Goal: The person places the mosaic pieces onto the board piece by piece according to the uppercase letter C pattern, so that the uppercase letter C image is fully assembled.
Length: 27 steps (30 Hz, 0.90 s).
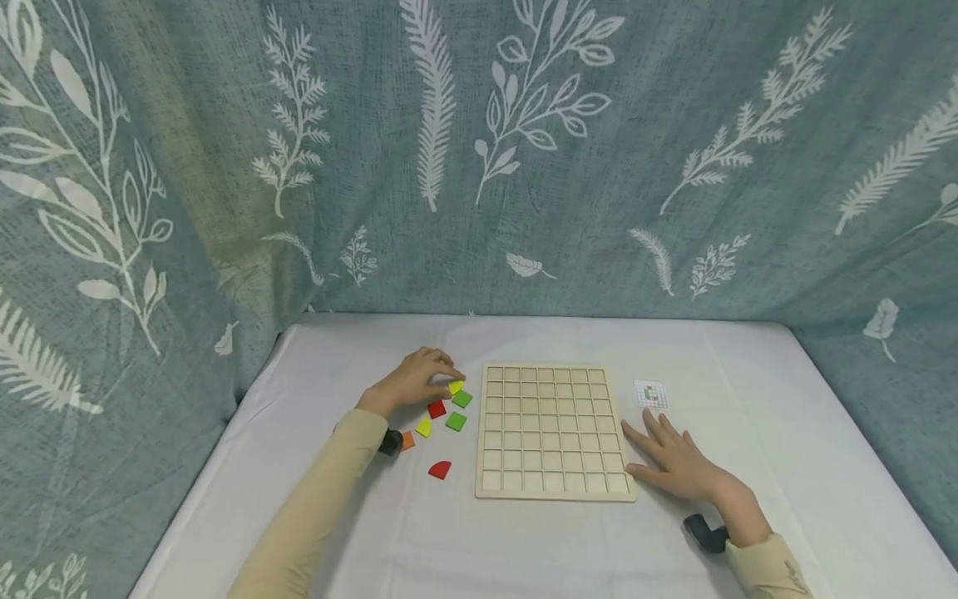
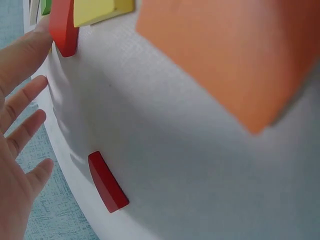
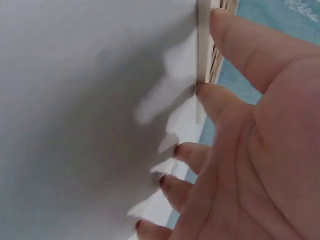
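In the head view my left hand (image 1: 415,378) is over the far end of the loose pieces, thumb and index finger pinching a yellow piece (image 1: 456,387). Its other fingers stick out loosely in the left wrist view. Close by lie a red piece (image 1: 437,409), green squares (image 1: 456,422), a yellow quarter-round piece (image 1: 423,428) and an orange square (image 1: 407,440). A red quarter-round piece (image 1: 440,470) lies nearer. My right hand (image 1: 677,462) has its fingers spread, thumb and index fingertips at the right edge of the wooden grid board (image 1: 555,498).
A small card (image 1: 651,394) with a coloured grid pattern lies right of the board, just beyond my right fingers. Everything is on a white-covered table (image 1: 554,549). A green-blue curtain (image 1: 464,166) with a white leaf pattern hangs behind.
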Motion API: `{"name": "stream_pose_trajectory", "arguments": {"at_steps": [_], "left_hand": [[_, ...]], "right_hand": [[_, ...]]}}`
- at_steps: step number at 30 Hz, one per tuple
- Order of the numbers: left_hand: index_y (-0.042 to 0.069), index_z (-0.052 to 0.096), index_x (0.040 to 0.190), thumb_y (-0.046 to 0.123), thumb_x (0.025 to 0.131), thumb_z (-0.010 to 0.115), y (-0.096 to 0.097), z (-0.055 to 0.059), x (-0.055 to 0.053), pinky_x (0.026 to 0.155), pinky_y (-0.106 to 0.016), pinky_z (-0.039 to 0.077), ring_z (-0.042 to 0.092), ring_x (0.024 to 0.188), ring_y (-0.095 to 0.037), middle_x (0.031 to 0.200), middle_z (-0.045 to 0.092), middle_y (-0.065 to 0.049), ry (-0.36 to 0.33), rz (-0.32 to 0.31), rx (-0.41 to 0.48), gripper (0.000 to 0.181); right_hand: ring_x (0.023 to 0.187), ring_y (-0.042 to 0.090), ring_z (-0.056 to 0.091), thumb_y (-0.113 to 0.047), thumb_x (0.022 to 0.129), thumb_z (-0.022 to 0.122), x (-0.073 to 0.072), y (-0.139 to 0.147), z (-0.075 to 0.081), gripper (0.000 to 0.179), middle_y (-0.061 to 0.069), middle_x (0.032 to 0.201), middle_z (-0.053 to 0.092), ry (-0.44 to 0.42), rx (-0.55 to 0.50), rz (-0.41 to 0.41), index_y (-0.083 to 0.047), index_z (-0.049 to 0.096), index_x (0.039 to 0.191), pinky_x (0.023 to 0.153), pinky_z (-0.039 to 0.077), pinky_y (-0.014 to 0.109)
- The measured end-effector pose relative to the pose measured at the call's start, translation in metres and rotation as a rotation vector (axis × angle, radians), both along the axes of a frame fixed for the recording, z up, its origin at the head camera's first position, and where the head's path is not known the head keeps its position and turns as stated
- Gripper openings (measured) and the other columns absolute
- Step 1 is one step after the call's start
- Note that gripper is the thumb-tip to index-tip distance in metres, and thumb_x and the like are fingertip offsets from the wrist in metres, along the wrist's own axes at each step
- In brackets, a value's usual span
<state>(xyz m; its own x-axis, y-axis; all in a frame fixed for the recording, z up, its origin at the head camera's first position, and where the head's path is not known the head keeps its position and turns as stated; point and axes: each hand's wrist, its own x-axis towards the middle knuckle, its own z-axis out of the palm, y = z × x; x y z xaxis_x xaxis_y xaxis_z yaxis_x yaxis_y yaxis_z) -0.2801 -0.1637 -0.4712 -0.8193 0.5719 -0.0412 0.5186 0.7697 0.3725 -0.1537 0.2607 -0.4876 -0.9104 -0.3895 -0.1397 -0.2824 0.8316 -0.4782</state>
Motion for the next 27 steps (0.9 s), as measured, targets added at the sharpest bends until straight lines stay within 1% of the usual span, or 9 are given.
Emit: {"name": "stream_pose_trajectory", "arguments": {"at_steps": [2,5,11,18,20,23,27], "left_hand": [[0.017,0.067,0.113,0.023,0.081,0.071,-0.0012,-0.0013,-0.0009,0.104,-0.051,0.027,0.041,0.119,-0.03,0.121,0.055,-0.009,0.013,0.002,0.004,0.032],[0.017,0.068,0.11,0.025,0.081,0.072,-0.0025,-0.0031,-0.002,0.104,-0.049,0.027,0.041,0.119,-0.027,0.118,0.056,-0.006,0.008,0.014,0.014,0.03],[0.017,0.07,0.106,0.025,0.08,0.072,-0.0033,-0.004,-0.0031,0.103,-0.047,0.03,0.043,0.115,-0.025,0.114,0.057,-0.004,0.003,0.024,0.027,0.027],[0.015,0.07,0.103,0.028,0.081,0.071,-0.0025,-0.0041,-0.0047,0.1,-0.045,0.034,0.047,0.112,-0.025,0.108,0.059,-0.003,0.054,0.014,-0.01,0.026],[0.015,0.07,0.102,0.03,0.081,0.07,-0.0023,-0.0045,-0.0049,0.098,-0.045,0.036,0.048,0.11,-0.024,0.106,0.06,-0.002,0.071,0.023,-0.021,0.026],[0.016,0.07,0.102,0.033,0.081,0.07,-0.0025,-0.005,-0.0049,0.095,-0.045,0.038,0.049,0.108,-0.023,0.105,0.06,-0.001,0.089,0.051,-0.035,0.027],[0.017,0.07,0.101,0.038,0.082,0.069,-0.0029,-0.0056,-0.0054,0.092,-0.046,0.039,0.049,0.106,-0.022,0.106,0.06,0.0,0.111,0.079,-0.037,0.029]], "right_hand": [[0.134,0.054,0.004,-0.043,0.09,0.052,-0.0002,-0.0009,0.0011,0.065,0.032,0.148,0.012,-0.025,-0.007,-0.002,-0.009,0.035,0.143,0.096,0.001,0.073],[0.134,0.054,0.002,-0.043,0.09,0.052,-0.0005,-0.0015,0.0017,0.065,0.032,0.148,0.009,-0.056,-0.015,-0.007,-0.008,0.034,0.143,0.096,-0.001,0.073],[0.133,0.055,0.001,-0.042,0.09,0.052,-0.0007,-0.0014,0.0015,0.066,0.032,0.148,0.009,-0.058,-0.021,-0.009,-0.008,0.033,0.144,0.095,-0.002,0.074],[0.134,0.054,0.003,-0.043,0.089,0.053,0.0006,-0.0035,0.0028,0.066,0.031,0.148,0.01,-0.056,-0.013,-0.031,-0.01,0.034,0.143,0.095,-0.001,0.074],[0.134,0.054,0.002,-0.044,0.089,0.053,0.0011,-0.004,0.0026,0.066,0.031,0.149,0.01,-0.061,-0.01,-0.038,-0.01,0.034,0.143,0.095,-0.001,0.074],[0.134,0.054,0.002,-0.044,0.089,0.053,0.0009,-0.0038,0.0016,0.066,0.031,0.149,0.01,-0.066,-0.016,-0.04,-0.011,0.035,0.143,0.095,-0.002,0.073],[0.134,0.054,0.002,-0.045,0.089,0.053,0.0004,-0.0035,0.0016,0.067,0.03,0.149,0.009,-0.065,-0.019,-0.038,-0.011,0.034,0.143,0.095,-0.003,0.074]]}}
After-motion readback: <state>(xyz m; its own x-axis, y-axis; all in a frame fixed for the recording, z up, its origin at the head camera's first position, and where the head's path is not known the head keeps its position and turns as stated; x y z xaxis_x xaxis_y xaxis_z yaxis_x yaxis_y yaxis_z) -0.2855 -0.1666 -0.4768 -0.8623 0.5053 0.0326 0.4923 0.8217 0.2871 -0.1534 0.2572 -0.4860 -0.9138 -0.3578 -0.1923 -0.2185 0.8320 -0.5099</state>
